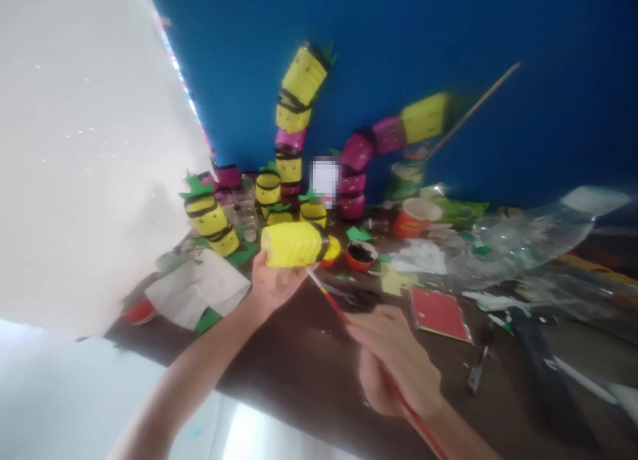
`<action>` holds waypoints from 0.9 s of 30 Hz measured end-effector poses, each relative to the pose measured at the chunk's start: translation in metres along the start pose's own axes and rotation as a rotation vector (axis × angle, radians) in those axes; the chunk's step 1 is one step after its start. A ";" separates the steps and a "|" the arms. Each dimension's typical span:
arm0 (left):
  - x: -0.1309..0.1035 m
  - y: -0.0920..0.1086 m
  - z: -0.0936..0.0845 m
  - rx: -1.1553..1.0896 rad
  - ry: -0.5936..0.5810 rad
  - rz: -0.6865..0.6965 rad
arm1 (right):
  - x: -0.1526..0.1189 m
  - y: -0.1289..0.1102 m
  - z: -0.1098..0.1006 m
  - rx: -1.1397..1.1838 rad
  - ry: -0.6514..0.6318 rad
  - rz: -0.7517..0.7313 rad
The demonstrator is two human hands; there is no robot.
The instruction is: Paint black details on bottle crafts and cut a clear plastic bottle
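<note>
My left hand [276,284] is wrapped round a yellow plastic bottle [292,242] from below and holds it on its side above the table. A black band circles the bottle near its right end, where a rounded yellow part shows. In my right hand [399,357] is a long red paintbrush [335,304], its pale tip against or very near the bottle's underside; contact cannot be made out. Just right of the bottle stands a small red cup [361,254] with dark, paint-like stuff inside.
Yellow and magenta stacked bottle pieces [289,117] lean on the blue wall. White paper [199,286] lies at left. Scissors [356,296], a red packet [441,314], a cutter [479,367] and a clear plastic bottle [543,230] lie right; an orange paper cup [415,217] stands behind.
</note>
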State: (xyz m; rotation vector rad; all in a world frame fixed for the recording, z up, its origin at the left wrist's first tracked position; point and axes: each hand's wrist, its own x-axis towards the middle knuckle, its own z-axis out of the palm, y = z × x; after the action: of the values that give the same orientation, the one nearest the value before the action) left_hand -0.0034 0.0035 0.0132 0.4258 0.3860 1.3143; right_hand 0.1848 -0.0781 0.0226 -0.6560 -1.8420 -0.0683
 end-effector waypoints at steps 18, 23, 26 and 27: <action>0.001 0.005 0.004 0.025 -0.059 0.050 | -0.001 -0.001 -0.004 0.042 0.050 0.067; 0.007 0.012 -0.005 0.037 -0.033 0.068 | 0.012 0.020 -0.016 -0.065 0.135 0.345; 0.011 0.014 -0.012 0.031 -0.001 0.054 | 0.021 0.034 -0.020 -0.142 0.119 0.523; 0.012 0.014 -0.013 0.028 0.002 0.047 | 0.023 0.038 -0.020 -0.158 0.104 0.548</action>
State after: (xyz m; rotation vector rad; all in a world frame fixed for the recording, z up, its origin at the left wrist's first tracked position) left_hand -0.0195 0.0194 0.0086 0.4597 0.3981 1.3562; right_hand 0.2147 -0.0440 0.0401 -1.2236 -1.5132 0.1132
